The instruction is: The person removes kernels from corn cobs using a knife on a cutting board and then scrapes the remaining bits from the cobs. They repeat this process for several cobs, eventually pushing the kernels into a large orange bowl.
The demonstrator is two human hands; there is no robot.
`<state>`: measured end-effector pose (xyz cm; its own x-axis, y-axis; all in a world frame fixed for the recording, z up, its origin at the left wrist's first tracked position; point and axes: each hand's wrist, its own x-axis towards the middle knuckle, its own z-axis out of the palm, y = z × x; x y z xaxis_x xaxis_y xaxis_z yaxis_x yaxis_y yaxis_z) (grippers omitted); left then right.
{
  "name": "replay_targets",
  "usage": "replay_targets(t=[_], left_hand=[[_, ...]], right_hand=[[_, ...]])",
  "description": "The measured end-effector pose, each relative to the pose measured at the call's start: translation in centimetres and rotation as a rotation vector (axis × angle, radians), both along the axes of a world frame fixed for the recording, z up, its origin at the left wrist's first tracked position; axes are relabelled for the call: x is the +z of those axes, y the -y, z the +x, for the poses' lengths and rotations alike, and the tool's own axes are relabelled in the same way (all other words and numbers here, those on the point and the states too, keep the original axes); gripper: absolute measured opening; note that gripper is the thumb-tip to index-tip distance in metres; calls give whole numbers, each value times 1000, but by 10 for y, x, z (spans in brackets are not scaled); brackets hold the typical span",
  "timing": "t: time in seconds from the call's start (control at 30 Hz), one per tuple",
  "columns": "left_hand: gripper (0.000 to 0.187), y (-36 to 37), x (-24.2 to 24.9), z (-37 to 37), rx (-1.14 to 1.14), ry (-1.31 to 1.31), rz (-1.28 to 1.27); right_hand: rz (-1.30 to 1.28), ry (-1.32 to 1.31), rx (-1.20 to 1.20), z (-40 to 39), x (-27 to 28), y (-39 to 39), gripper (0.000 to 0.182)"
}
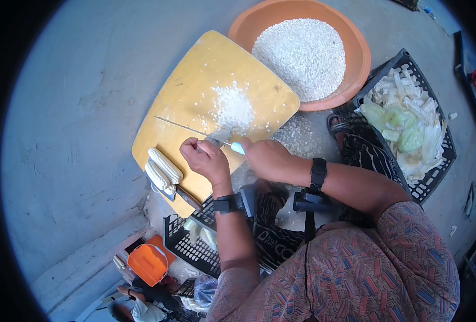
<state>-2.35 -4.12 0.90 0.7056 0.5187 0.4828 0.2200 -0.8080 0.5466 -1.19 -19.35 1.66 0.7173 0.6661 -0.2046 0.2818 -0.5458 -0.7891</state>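
Observation:
My right hand (267, 159) grips a long thin-bladed knife (195, 130) by its turquoise handle, with the blade reaching left over the yellow board (184, 80). Just below the blade, my left hand (207, 162) is closed with curled fingers; what is in it, if anything, I cannot make out. A small grey object (216, 136) shows by the blade near my left fingers. White kernels (233, 109) lie heaped on the board. At its lower left rest several white corn cobs (165, 165) beside a second knife with a brown handle (188, 198).
An orange basin (359, 80) full of kernels stands beyond the board. At right is a black crate (447, 153) holding cobs and husks. Another black crate (181, 241) sits below the board, near an orange bucket (148, 265). Another person (147, 306) is at lower left.

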Motion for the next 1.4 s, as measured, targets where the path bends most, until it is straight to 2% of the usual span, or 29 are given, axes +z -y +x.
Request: replay_targets(t=[0.2, 0.3, 0.4, 0.6, 0.7, 0.9, 1.0, 1.07, 1.2, 1.3, 1.4], left_hand=[[9, 2, 1, 1, 25, -56, 16], [9, 2, 1, 5, 32, -54, 83], [9, 0, 4, 8, 65, -69, -76], [10, 2, 4, 7, 33, -54, -20], [9, 3, 2, 5, 13, -46, 14], [8, 11, 1, 7, -61, -30, 143], [9, 2, 1, 8, -34, -20, 76], [9, -8, 0, 8, 99, -44, -108], [10, -8, 3, 7, 61, -43, -113], [10, -9, 2, 7, 50, -55, -10], [9, -8, 2, 4, 37, -70, -66]], right_hand=[[42, 24, -34, -1, 8, 7, 23], [-49, -47, 14, -4, 19, 22, 22], [-45, -71, 35, -9, 18, 33, 21], [-45, -67, -4, -5, 4, 17, 22], [-15, 44, 10, -1, -3, 8, 17], [-19, 13, -51, 6, -2, -4, 22], [-17, 29, -53, 2, 2, -2, 23], [-57, 7, 33, -4, 12, 13, 22], [-70, -50, 48, -8, 9, 24, 21], [-111, 23, 30, -8, -3, 19, 20], [-84, 41, -2, -5, -8, 7, 20]])
